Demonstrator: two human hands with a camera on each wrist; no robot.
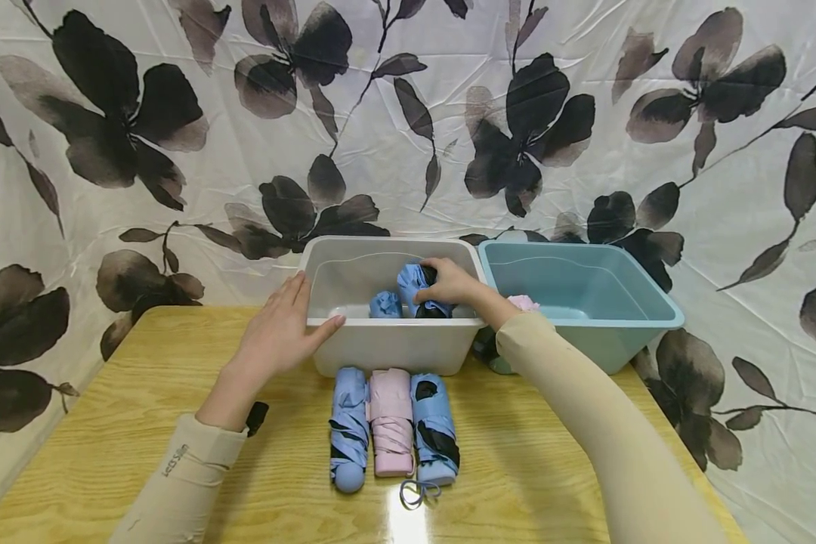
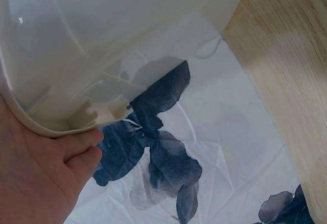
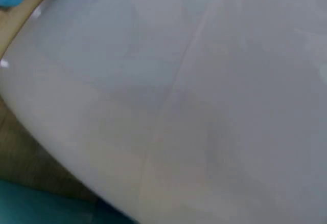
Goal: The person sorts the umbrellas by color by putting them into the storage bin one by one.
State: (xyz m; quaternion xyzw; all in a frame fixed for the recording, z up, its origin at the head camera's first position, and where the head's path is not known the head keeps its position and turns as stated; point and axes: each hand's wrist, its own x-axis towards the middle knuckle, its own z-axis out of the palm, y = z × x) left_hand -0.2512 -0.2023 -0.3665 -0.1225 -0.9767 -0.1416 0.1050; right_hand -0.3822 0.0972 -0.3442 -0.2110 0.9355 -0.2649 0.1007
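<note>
Blue-and-black folded umbrella (image 1: 411, 281) held in the right hand (image 1: 454, 284), thumb and fingers curled about it, inside the off-white plastic bin (image 1: 394, 347). Just left of the grip, same bin: small blue bundle (image 1: 385, 305), lower part hidden by the front wall. Farther left, left hand (image 1: 276, 326) rests at the bin's corner, fingers extended along the side rim, thumb on the front rim. Nearer the wearer than the grip, outside the bin, on the wooden table (image 1: 510, 453), side by side: ball-ended blue umbrella (image 1: 350, 397), pink umbrella (image 1: 391, 408), flat-ended blue umbrella (image 1: 437, 408). Right of the grip: teal plastic bin (image 1: 605, 283), pink fabric (image 1: 523, 303) partly hidden by the wrist. Beyond: floral cloth (image 1: 408, 181).
</note>
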